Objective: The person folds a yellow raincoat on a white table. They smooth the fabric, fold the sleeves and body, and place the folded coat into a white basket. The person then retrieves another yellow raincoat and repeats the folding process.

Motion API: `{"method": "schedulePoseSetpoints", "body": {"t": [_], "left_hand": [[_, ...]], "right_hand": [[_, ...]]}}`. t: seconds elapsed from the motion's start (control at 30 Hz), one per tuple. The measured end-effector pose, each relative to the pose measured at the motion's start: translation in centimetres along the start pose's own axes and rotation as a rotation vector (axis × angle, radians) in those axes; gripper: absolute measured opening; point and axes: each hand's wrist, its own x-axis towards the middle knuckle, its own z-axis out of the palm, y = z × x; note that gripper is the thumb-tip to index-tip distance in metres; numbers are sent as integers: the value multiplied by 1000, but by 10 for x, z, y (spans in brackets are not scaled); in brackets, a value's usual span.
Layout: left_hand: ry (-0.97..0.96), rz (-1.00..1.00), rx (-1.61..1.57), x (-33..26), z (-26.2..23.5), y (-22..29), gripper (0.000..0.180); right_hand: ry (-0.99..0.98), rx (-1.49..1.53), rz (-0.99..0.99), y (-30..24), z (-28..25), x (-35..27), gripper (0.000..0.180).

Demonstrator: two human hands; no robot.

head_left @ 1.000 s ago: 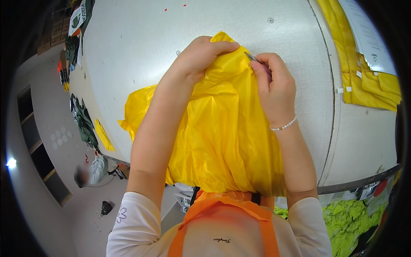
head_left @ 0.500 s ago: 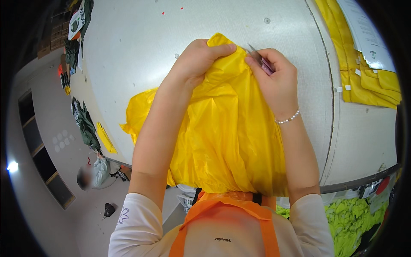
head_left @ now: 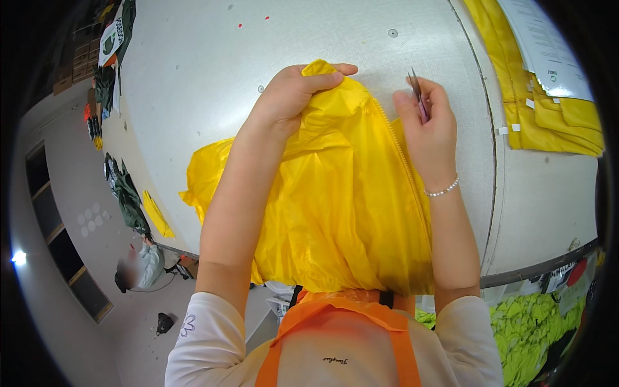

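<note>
A yellow garment of smooth, shiny fabric lies over the near edge of the light table and hangs toward my body. Along its right side runs a zipper. My left hand pinches the garment's upper end, thumb on top. Just right of the fabric and apart from it, my right hand holds small thread snips with a pinkish handle, the metal tips pointing away from me. Part of the snips is hidden by my fingers.
On the right of the table, folded yellow garments lie under papers. Dark green garments and a yellow piece lie at the left edge. A person is beyond it. Bright green fabric fills the lower right.
My right hand with the snips has moved right, away from the fabric, and the snips now point more upright. The zipper side has come into view. My left hand has shifted slightly nearer.
</note>
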Motion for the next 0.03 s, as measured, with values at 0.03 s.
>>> {"method": "schedulePoseSetpoints", "body": {"t": [0.03], "left_hand": [[-1, 12, 29, 0, 1, 0, 34]], "right_hand": [[-55, -5, 54, -2, -5, -3, 33]]}}
